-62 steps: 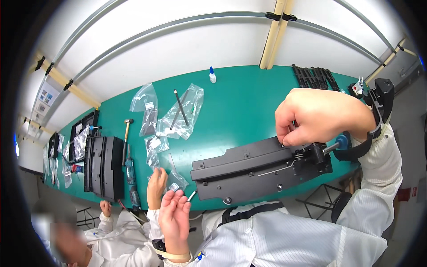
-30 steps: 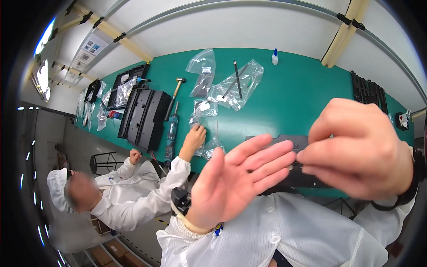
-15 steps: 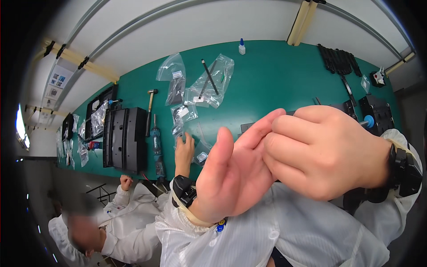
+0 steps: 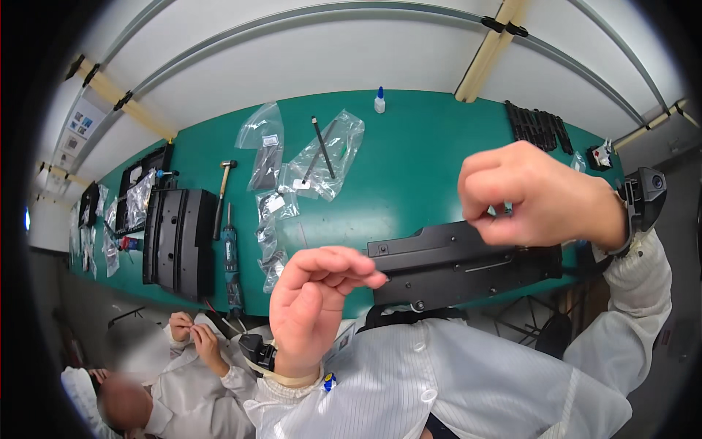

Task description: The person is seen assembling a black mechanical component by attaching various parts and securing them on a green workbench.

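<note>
In front of my body, a long black panel (image 4: 453,267) with small screws and raised edges lies along the near side of the green table. My left hand (image 4: 311,304) is held above the table's near edge, left of the panel. Its fingers bend over a cupped palm with the thumb apart, and I see nothing held there. Over the panel's right half hovers my right hand (image 4: 530,194), fingers curled and pressed together. Whatever may be between those fingertips is hidden. Both wrists carry black strapped devices.
Left on the green table (image 4: 409,175) lie clear plastic bags (image 4: 322,157), a hammer (image 4: 225,194), a teal power screwdriver (image 4: 231,256) and a black housing (image 4: 179,241). A blue-capped bottle (image 4: 379,101) and black strips (image 4: 537,126) sit farther back. A co-worker's hands (image 4: 196,336) meet at lower left.
My hands have separated: the left moved left and curled its fingers, the right lifted away from the left palm. More of the black panel shows. The co-worker's hand has left the bags.
</note>
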`<state>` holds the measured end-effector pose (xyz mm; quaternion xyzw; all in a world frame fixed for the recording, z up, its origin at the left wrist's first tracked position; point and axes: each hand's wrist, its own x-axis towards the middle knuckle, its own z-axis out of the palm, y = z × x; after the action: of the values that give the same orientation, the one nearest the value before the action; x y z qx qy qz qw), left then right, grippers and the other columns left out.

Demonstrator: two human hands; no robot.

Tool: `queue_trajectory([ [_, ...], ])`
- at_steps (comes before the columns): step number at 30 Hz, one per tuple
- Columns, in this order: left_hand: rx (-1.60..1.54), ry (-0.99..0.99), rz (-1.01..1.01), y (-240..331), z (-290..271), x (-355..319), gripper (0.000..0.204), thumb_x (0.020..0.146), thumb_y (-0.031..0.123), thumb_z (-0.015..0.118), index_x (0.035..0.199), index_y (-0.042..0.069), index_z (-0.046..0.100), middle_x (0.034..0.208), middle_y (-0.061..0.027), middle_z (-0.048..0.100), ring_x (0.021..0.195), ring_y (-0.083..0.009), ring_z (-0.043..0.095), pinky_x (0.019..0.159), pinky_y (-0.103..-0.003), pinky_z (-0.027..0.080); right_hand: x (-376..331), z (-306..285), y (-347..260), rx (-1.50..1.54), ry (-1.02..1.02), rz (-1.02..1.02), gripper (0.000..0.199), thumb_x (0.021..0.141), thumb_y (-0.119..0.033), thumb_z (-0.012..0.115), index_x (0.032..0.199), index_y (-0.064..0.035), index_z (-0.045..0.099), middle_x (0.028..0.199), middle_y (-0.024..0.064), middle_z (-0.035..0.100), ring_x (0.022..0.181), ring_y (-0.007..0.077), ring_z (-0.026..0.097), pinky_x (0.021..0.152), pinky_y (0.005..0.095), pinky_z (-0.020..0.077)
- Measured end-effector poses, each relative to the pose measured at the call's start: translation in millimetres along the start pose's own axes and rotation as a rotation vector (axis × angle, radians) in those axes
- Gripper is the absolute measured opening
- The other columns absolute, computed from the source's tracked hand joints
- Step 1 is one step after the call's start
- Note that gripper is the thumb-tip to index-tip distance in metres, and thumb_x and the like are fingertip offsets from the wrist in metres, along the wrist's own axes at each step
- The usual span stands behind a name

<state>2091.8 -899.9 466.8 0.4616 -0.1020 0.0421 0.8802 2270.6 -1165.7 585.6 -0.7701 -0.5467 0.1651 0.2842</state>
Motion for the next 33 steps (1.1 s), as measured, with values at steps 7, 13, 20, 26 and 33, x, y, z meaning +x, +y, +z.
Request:
queue_trajectory([
  [7, 0.129, 0.427, 0.136, -27.5, -34.9, -34.7, 0.027, 0.112, 0.019, 0.052, 0.121, -0.005, 0.059, 0.115, -0.0203, 0.067, 0.098, -0.0277, 0.068, 0.094, -0.043, 0.056, 15.6, 4.3, 34.3, 0.144, -0.353, -0.021, 0.008, 0.08, 0.0, 0.074, 0.084, 0.0001, 0.067, 0.087, 0.014, 0.067, 0.078, 0.0343, 0.068, 0.065, 0.0417, 0.0541],
  [13, 0.409, 0.901, 0.022, -63.7, -92.6, -87.7, 0.022, 0.112, 0.016, 0.055, 0.122, -0.002, 0.063, 0.112, -0.0128, 0.071, 0.097, -0.0195, 0.069, 0.09, -0.034, 0.057, 17.6, 12.4, 55.4, 0.218, -0.341, -0.238, 0.01, 0.08, 0.0, 0.075, 0.085, -0.0006, 0.067, 0.089, 0.0135, 0.065, 0.079, 0.0369, 0.067, 0.067, 0.0434, 0.0541],
  [20, 0.66, 0.918, -0.229, -121.5, -118.5, -152.8, 0.022, 0.11, 0.016, 0.059, 0.126, 0.001, 0.065, 0.116, -0.0098, 0.076, 0.089, -0.0117, 0.071, 0.078, -0.025, 0.057, 24.1, 13.9, 57.0, 0.188, -0.356, -0.401, 0.013, 0.081, 0.001, 0.078, 0.083, -0.0007, 0.065, 0.092, 0.0107, 0.066, 0.083, 0.0338, 0.067, 0.07, 0.0422, 0.0545],
  [26, 0.717, 0.886, -0.355, -138.3, -104.1, -149.6, 0.021, 0.109, 0.014, 0.061, 0.122, -0.001, 0.068, 0.103, -0.0069, 0.077, 0.086, -0.0117, 0.07, 0.079, -0.027, 0.057, 19.1, 13.5, 55.4, 0.084, -0.332, -0.403, 0.012, 0.082, 0.001, 0.08, 0.081, -0.0005, 0.068, 0.091, 0.0089, 0.068, 0.082, 0.0303, 0.067, 0.069, 0.0402, 0.0542],
  [33, 1.062, 0.728, -0.522, -142.2, -95.1, -146.2, 0.021, 0.105, 0.015, 0.065, 0.114, -0.002, 0.074, 0.087, -0.0074, 0.076, 0.074, -0.0122, 0.068, 0.07, -0.028, 0.055, 17.1, 14.6, 57.7, 0.106, -0.31, -0.322, 0.018, 0.073, 0.006, 0.081, 0.084, -0.0034, 0.071, 0.091, 0.008, 0.069, 0.083, 0.0296, 0.067, 0.069, 0.0398, 0.0543],
])
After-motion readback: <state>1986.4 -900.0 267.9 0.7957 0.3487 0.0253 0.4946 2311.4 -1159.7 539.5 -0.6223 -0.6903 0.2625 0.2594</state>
